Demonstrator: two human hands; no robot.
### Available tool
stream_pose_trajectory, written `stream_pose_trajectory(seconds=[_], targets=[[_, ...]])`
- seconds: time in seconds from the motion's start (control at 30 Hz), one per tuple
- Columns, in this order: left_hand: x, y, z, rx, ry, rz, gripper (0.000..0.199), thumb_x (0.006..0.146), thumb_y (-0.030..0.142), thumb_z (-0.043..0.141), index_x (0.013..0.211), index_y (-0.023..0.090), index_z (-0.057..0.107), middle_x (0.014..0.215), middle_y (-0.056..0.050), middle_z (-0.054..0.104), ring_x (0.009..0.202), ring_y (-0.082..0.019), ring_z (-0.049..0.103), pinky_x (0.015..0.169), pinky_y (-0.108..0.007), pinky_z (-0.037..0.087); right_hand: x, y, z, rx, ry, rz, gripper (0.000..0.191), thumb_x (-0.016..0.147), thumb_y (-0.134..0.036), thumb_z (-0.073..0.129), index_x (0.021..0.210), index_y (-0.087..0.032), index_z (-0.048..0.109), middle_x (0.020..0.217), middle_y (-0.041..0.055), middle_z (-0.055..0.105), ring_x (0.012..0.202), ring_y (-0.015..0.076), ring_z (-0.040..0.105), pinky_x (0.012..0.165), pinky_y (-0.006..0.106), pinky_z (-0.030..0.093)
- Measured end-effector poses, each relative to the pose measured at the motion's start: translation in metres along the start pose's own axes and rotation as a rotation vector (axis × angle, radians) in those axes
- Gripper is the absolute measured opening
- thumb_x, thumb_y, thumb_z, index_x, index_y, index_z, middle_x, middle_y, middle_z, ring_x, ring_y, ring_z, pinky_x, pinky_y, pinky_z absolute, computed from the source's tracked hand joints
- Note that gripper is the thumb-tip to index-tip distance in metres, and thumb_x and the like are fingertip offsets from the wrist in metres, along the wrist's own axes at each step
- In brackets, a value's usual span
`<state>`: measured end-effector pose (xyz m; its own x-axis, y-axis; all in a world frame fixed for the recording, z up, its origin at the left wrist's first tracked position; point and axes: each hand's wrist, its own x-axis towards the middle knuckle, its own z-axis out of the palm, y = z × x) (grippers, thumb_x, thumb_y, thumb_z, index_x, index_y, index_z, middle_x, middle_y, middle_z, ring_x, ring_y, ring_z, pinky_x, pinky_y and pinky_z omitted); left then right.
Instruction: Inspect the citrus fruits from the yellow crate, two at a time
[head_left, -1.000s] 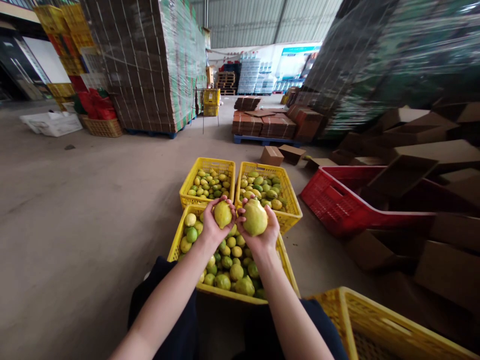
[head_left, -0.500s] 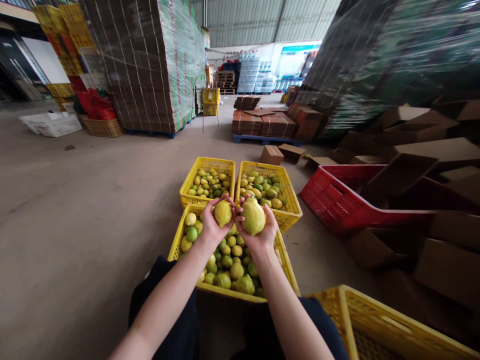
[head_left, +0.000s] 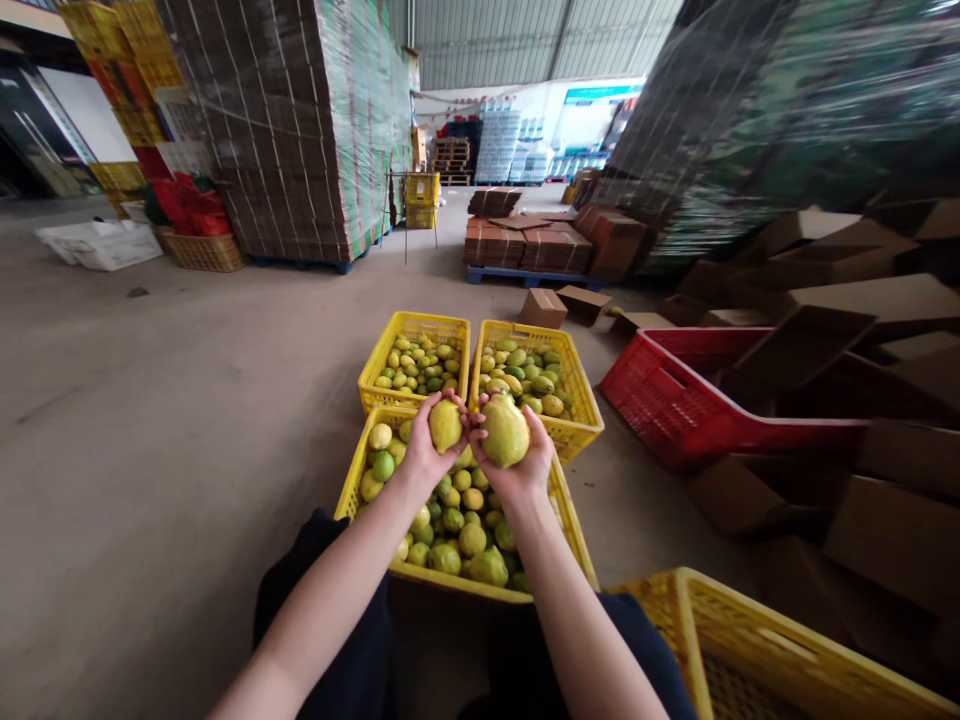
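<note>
My left hand (head_left: 426, 452) is closed around a yellow lemon (head_left: 445, 426). In my right hand (head_left: 528, 466) rests a larger, pale yellow-green lemon (head_left: 505, 432), with the fingers wrapped round it. Both hands are side by side, fingertips nearly meeting, above the near yellow crate (head_left: 465, 583). Yellow and green lemons (head_left: 472, 540) of mixed sizes fill that crate, partly hidden by my forearms. Beyond it stand two more yellow crates: the far left crate (head_left: 414, 322) holds smaller lemons (head_left: 420, 362), and the far right crate (head_left: 585, 432) holds more yellow-green lemons (head_left: 525, 372).
Another yellow crate (head_left: 686, 640) stands by my right knee. To the right is a red crate (head_left: 652, 400) amid loose cardboard boxes (head_left: 900, 510). Flattened cartons (head_left: 555, 250) lie on a blue pallet ahead. Tall wrapped stacks (head_left: 277, 130) rise on both sides.
Almost nothing differs. Both hands keep hold of the same two lemons in the same place, and the view has shifted very slightly.
</note>
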<state>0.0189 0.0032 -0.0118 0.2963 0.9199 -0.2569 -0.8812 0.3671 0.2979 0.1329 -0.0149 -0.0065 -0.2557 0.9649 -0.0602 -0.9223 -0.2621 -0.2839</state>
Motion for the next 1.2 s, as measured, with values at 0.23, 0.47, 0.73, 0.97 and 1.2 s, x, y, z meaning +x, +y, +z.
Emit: stream_pose_trajectory(seconds=[0.23, 0.47, 0.73, 0.97, 1.2], targets=[[-0.01, 0.014, -0.01, -0.013, 0.027, 0.026, 0.007, 0.079, 0.02, 0.052, 0.084, 0.019, 0.057, 0.072, 0.0, 0.061, 0.064, -0.009, 0.059, 0.063, -0.019, 0.05, 0.001, -0.002, -0.003, -0.013, 0.016, 0.009, 0.029, 0.074, -0.029, 0.051, 0.1, -0.016, 0.057, 0.091, 0.0058, 0.068, 0.07, 0.0157, 0.063, 0.055, 0.025, 0.053], [-0.009, 0.018, -0.016, 0.024, 0.056, 0.065, 0.011, 0.077, 0.018, 0.052, 0.086, 0.018, 0.057, 0.073, -0.001, 0.062, 0.062, -0.009, 0.059, 0.061, -0.02, 0.05, 0.004, 0.002, -0.001, -0.027, 0.048, 0.043, 0.031, 0.074, -0.029, 0.046, 0.099, -0.018, 0.058, 0.092, 0.0087, 0.069, 0.076, 0.02, 0.064, 0.059, 0.034, 0.056], [-0.003, 0.007, -0.01, 0.056, 0.103, 0.066, 0.005, 0.077, 0.018, 0.053, 0.079, 0.019, 0.058, 0.07, -0.001, 0.064, 0.063, -0.011, 0.061, 0.061, -0.022, 0.051, 0.007, 0.005, 0.0, -0.078, -0.005, -0.029, 0.024, 0.074, -0.021, 0.049, 0.095, -0.016, 0.059, 0.082, 0.0075, 0.069, 0.084, 0.0227, 0.066, 0.074, 0.044, 0.055], [0.003, 0.0, -0.01, 0.058, 0.098, 0.032, 0.006, 0.076, 0.018, 0.053, 0.08, 0.02, 0.059, 0.07, -0.001, 0.064, 0.064, -0.011, 0.06, 0.063, -0.021, 0.05, 0.008, 0.0, 0.0, -0.098, 0.002, -0.075, 0.015, 0.071, -0.018, 0.058, 0.085, -0.017, 0.059, 0.076, 0.0043, 0.068, 0.081, 0.0199, 0.066, 0.073, 0.036, 0.057], [0.006, -0.003, -0.011, 0.042, 0.09, 0.012, 0.006, 0.076, 0.018, 0.053, 0.078, 0.019, 0.059, 0.071, -0.001, 0.065, 0.062, -0.011, 0.06, 0.057, -0.02, 0.05, 0.006, -0.001, -0.001, -0.058, 0.084, 0.045, 0.019, 0.077, -0.032, 0.054, 0.086, -0.016, 0.058, 0.074, 0.0053, 0.066, 0.075, 0.0198, 0.065, 0.065, 0.038, 0.059]])
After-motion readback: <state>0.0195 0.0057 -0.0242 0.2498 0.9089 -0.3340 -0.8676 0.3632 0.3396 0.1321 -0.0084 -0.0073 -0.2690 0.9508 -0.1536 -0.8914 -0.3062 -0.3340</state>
